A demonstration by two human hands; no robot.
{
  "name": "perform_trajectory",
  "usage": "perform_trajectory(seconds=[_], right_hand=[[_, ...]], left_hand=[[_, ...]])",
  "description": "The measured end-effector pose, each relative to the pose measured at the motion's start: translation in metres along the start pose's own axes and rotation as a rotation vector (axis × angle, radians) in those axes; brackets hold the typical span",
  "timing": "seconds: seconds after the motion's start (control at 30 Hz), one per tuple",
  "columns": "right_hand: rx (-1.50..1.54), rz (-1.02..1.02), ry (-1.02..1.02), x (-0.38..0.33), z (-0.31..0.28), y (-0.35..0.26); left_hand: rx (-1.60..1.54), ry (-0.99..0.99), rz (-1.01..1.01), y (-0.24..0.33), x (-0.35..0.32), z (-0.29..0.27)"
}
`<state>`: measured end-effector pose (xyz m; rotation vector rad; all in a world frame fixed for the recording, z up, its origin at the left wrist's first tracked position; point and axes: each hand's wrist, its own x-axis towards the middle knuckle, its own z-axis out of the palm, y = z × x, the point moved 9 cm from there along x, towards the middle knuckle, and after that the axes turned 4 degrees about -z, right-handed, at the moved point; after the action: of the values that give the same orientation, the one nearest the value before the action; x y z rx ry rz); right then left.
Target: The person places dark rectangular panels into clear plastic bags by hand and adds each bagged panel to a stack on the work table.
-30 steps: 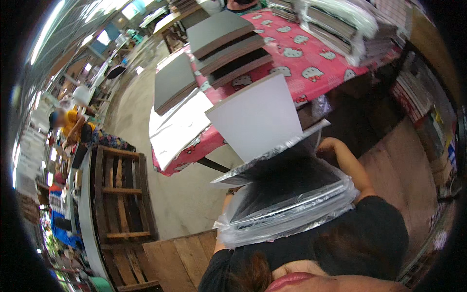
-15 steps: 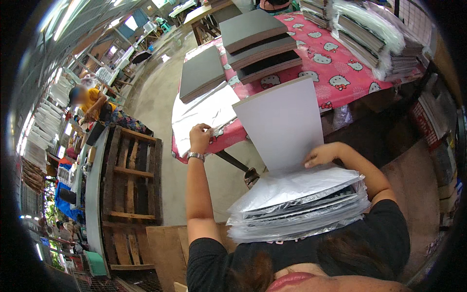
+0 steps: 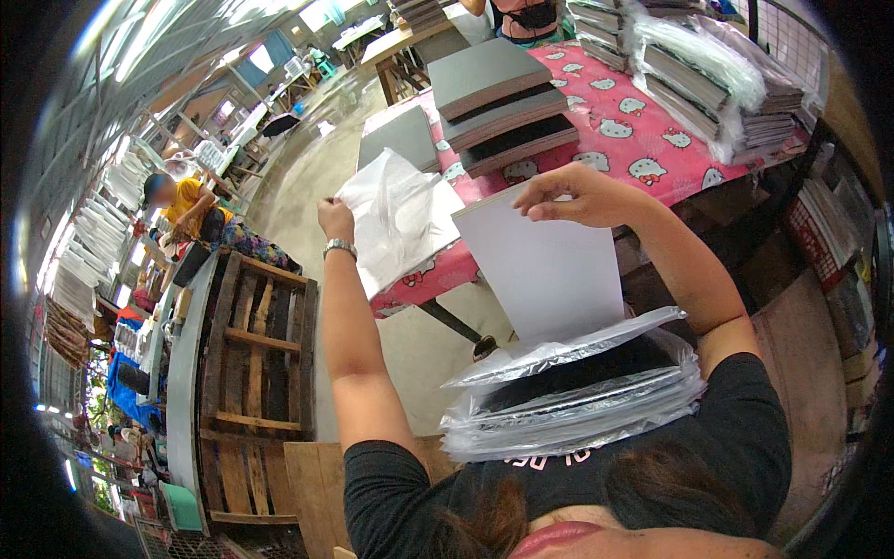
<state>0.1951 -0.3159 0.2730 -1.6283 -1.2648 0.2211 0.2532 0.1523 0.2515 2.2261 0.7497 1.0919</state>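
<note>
A person's right hand [image 3: 570, 197] pinches the top edge of one white sheet of board [image 3: 545, 270], held upright with its lower edge sunk into a stack of dark boards in clear plastic bags [image 3: 577, 396] resting against the chest. The sheet is plain, matte and rectangular, its corners square. The left hand [image 3: 335, 219], a watch at its wrist, grips the upper corner of one crumpled clear plastic bag [image 3: 396, 219], which hangs limp between the two hands.

Beyond both hands lies a tabletop [image 3: 652, 140] under a red cartoon-print cloth; its near edge runs just behind the bag and the sheet. On it, past the right hand, sit three stacks of grey boards [image 3: 498, 107], and further to the right one heap of plastic-wrapped bundles [image 3: 717, 79]. Below the left forearm stands one wooden pallet [image 3: 256, 373], with open concrete floor [image 3: 307, 177] beyond it. A person in a yellow shirt [image 3: 191, 210] crouches well off to the left.
</note>
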Motion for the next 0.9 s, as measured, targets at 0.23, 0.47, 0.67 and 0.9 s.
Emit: perform_trajectory(seconds=[0.23,0.47,0.67,0.9], right_hand=[[0.013,0.14,-0.969,-0.058,0.141,0.01],[-0.207,-0.145,-0.273,0.02,0.076,-0.022],[-0.8,-0.488,-0.032,0.102,0.058,-0.041],[-0.807,-0.42,0.793,0.109,-0.072,-0.012]], left_hand=[[0.163,-0.144,0.3,0.101,-0.034,-0.042],[0.02,-0.309,0.429,0.136,-0.015,-0.064],[-0.098,-0.633,0.51,0.19,-0.082,0.005],[-0.051,-0.344,0.927,0.278,-0.159,-0.009]])
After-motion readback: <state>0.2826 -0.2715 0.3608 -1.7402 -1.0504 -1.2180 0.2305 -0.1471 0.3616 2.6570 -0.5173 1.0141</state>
